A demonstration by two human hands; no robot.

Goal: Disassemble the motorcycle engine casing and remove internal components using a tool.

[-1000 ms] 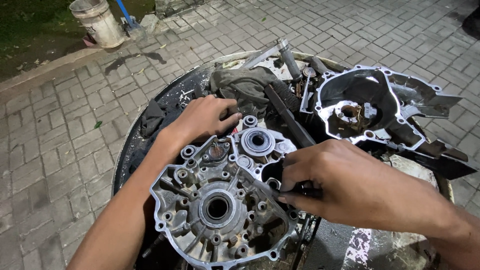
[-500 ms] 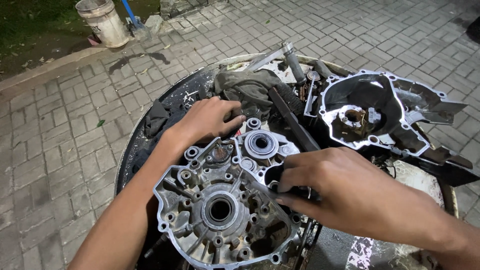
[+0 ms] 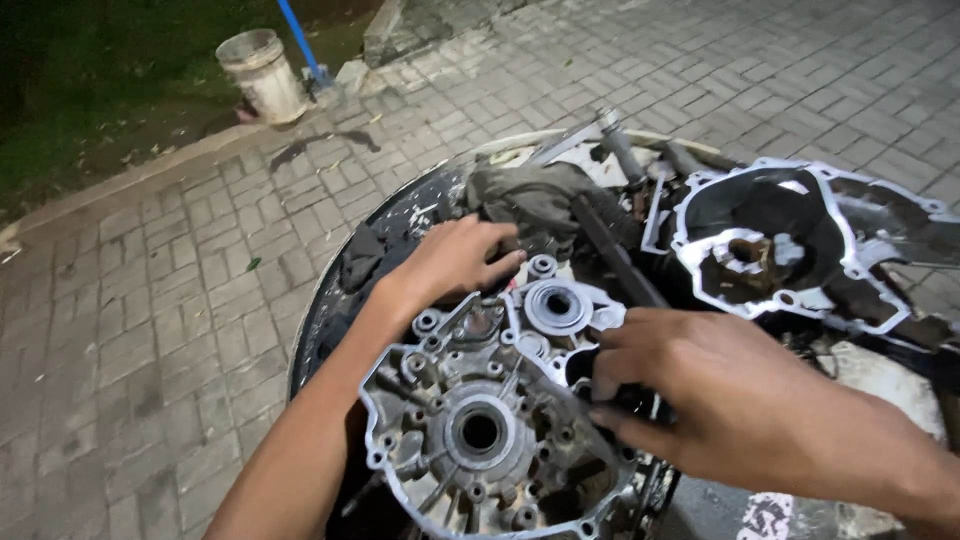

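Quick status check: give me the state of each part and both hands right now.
Near crankcase half: lying flat, inner side up, bores empty.
Second case half: lying open side up, apart.
Left hand: resting on near half's top edge.
Right hand: gripping its right edge.
Bucket: upright.

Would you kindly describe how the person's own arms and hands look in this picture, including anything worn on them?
Both forearms are bare up to the frame edge: no sleeves in view. The left hand and right hand wear no gloves, and no rings, watch or wristband show. Dark smudges mark the right hand's fingertips.
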